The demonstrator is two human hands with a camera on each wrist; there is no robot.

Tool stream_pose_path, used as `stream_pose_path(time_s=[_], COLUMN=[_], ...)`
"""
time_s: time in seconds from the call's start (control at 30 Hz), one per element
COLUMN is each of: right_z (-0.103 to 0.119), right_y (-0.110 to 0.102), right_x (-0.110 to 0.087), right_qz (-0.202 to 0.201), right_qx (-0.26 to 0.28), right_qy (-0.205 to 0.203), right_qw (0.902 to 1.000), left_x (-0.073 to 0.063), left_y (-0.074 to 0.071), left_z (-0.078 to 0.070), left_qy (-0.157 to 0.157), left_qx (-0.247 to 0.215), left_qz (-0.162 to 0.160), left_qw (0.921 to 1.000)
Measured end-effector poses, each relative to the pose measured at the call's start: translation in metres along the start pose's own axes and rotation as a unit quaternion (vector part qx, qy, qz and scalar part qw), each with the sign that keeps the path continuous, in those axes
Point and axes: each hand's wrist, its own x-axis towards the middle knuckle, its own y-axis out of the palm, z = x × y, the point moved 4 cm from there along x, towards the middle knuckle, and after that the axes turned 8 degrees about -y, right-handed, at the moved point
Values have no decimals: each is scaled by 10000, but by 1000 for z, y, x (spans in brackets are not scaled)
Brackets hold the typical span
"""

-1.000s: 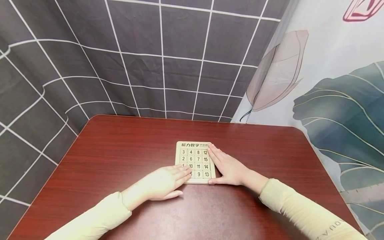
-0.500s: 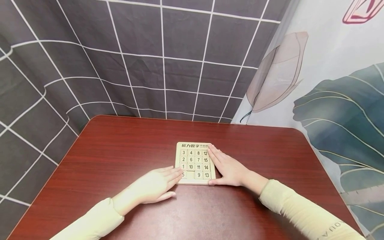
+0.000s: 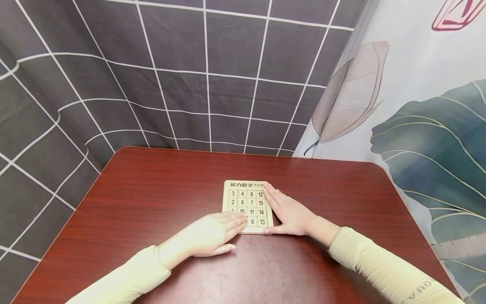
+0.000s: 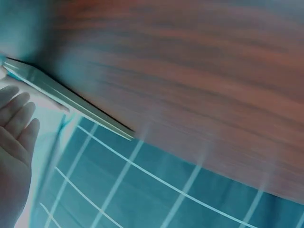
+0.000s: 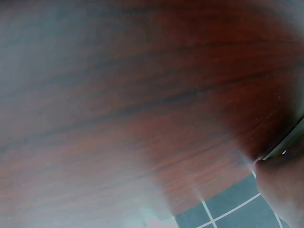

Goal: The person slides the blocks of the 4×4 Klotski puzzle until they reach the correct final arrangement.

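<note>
A pale number slide puzzle [image 3: 251,203] lies flat on the dark red table, with dark Chinese lettering along its top and numbered tiles in rows. My left hand [image 3: 213,233] is laid over its lower left part, fingers straight and fingertips on the tiles of the bottom rows. These fingers hide the tiles at bottom left, so the gap cannot be seen. Along the puzzle's right side rests my right hand [image 3: 291,214], fingers stretched up the edge and thumb at the lower right corner. The left wrist view shows the puzzle's thin side edge [image 4: 80,100].
The red wooden table [image 3: 159,181] spreads around the puzzle. Behind it hangs a dark grey curtain [image 3: 182,88] with white grid lines. To the right is a white curtain [image 3: 410,71] printed with large leaves.
My left hand slid left half a second ago, when the 5 tile showed at bottom left beside a gap. It is now back to the right, covering that spot. My right hand stays put.
</note>
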Motion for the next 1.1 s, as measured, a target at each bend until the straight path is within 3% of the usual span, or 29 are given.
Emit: stream_pose_path(time_s=[0.13,0.27,0.77,0.93,1.1], right_z=[0,1,-1,-1,0], right_y=[0,0,0,0,-1], right_x=[-1,-1,0,0,-1], right_qz=[-36,-95,-29,-36,-114], right_qx=[-15,25,38,48,66], right_qy=[-32,-76,6,-9,-55], right_qw=[10000,9999,10000,10000,9999], left_x=[13,17,-3,10,29], left_y=[5,7,0,-4,2], left_z=[-7,-8,6,3,-4], left_qy=[99,79,-75,33,55], left_qx=[184,223,-14,-8,-233], left_qz=[234,403,140,-20,293], left_qw=[9995,9989,9999,10000,9993])
